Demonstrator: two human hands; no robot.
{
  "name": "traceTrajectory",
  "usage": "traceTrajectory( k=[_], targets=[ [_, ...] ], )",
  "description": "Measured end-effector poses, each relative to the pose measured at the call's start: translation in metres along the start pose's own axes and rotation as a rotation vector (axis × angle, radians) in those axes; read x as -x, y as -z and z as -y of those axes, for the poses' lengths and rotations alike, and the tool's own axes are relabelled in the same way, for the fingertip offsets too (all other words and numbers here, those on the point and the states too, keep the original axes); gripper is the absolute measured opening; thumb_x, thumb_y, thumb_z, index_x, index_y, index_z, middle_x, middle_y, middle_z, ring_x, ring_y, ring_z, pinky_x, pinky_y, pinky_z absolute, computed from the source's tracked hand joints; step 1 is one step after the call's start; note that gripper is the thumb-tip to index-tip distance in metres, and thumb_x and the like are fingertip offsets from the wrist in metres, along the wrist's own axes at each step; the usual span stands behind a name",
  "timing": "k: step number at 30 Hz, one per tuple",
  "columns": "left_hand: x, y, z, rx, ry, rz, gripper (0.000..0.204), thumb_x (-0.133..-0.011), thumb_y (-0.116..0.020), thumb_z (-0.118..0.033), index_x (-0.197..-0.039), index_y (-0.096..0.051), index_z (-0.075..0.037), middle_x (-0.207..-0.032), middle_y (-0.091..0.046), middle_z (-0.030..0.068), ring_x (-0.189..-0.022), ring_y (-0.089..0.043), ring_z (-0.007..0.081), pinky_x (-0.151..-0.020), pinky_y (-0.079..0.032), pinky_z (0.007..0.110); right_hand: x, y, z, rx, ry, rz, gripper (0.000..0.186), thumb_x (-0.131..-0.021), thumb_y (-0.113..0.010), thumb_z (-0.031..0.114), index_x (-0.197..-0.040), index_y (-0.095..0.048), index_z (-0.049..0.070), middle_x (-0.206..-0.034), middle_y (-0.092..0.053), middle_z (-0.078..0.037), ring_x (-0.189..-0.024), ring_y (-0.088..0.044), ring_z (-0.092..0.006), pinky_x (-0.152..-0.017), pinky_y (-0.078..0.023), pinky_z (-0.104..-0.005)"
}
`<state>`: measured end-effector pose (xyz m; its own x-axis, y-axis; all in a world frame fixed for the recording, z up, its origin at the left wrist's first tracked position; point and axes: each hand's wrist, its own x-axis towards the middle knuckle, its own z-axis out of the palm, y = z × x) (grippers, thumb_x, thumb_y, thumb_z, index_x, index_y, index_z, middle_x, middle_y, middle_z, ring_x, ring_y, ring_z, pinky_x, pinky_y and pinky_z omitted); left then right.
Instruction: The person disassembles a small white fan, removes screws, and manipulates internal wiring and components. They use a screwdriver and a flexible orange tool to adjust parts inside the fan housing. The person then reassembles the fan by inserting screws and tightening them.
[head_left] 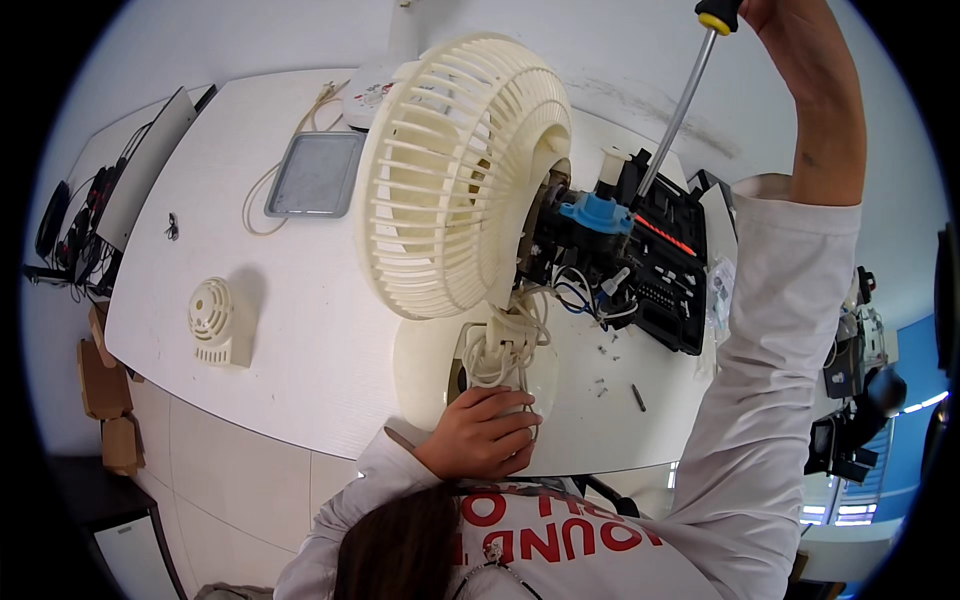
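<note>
My right hand (775,45) is raised at the top right, gripping a screwdriver (683,100) by its yellow-and-black handle. Its tip is down by the blue housing (595,212) on the exposed motor of a cream fan (440,170). Wires (585,290) and a white connector hang below the motor. My left hand (485,435) has its fingers curled over the front of the fan's base (420,365), against bundled white cord (500,345). An open black tool case (668,300) lies behind the motor. Loose screws (603,350) and a small dark bit (637,397) lie to the right of the base.
A cream plastic cover (220,320) and a grey tray (310,175) with a cable sit on the white table (170,300). A board with black cables (110,190) stands left. Cardboard boxes (105,375) and a dark cabinet (120,530) are beside the table; assorted equipment is far right.
</note>
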<state>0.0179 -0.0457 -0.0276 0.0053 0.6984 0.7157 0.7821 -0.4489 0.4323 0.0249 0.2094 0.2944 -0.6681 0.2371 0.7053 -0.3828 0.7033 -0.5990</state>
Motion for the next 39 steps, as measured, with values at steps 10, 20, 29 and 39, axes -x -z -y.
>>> traceTrajectory(
  k=[10,20,29,39],
  targets=[
    [0.000,0.000,0.000,-0.005,-0.001,-0.005,0.010,-0.066,-0.068,-0.012,-0.069,-0.058,-0.013,-0.092,-0.068,-0.0039,-0.097,-0.063,0.0175,-0.084,-0.047,0.034,0.003,-0.015,0.007,0.135,0.004,-0.084,0.054,-0.090,-0.058,0.035,-0.130,-0.045,0.002,-0.105,-0.057,-0.012,-0.091,-0.061,-0.0173,-0.084,-0.049,-0.0248],
    [0.001,-0.001,0.000,-0.002,-0.005,-0.004,0.010,-0.066,-0.068,-0.012,-0.069,-0.058,-0.013,-0.093,-0.068,-0.0037,-0.097,-0.063,0.0176,-0.085,-0.047,0.035,-0.002,-0.006,0.001,0.178,0.127,0.022,0.053,-0.090,-0.059,0.030,-0.131,-0.042,0.001,-0.102,-0.060,-0.014,-0.087,-0.063,-0.0148,-0.077,-0.051,-0.0212],
    [0.000,0.000,0.000,0.001,-0.002,-0.004,0.011,-0.066,-0.068,-0.012,-0.069,-0.058,-0.013,-0.093,-0.068,-0.0037,-0.097,-0.063,0.0177,-0.085,-0.047,0.035,0.004,-0.017,0.010,0.292,0.087,-0.050,0.056,-0.089,-0.059,0.035,-0.131,-0.042,0.002,-0.106,-0.060,-0.014,-0.089,-0.064,-0.0183,-0.080,-0.054,-0.0253],
    [0.000,-0.001,0.000,0.001,-0.004,-0.014,0.011,-0.066,-0.068,-0.011,-0.068,-0.057,-0.013,-0.092,-0.068,-0.0034,-0.097,-0.063,0.0179,-0.085,-0.048,0.035,0.006,-0.012,0.013,0.177,0.073,-0.035,0.054,-0.092,-0.048,0.031,-0.133,-0.038,-0.003,-0.119,-0.057,-0.020,-0.090,-0.066,-0.0237,-0.081,-0.055,-0.0298]
  ],
)
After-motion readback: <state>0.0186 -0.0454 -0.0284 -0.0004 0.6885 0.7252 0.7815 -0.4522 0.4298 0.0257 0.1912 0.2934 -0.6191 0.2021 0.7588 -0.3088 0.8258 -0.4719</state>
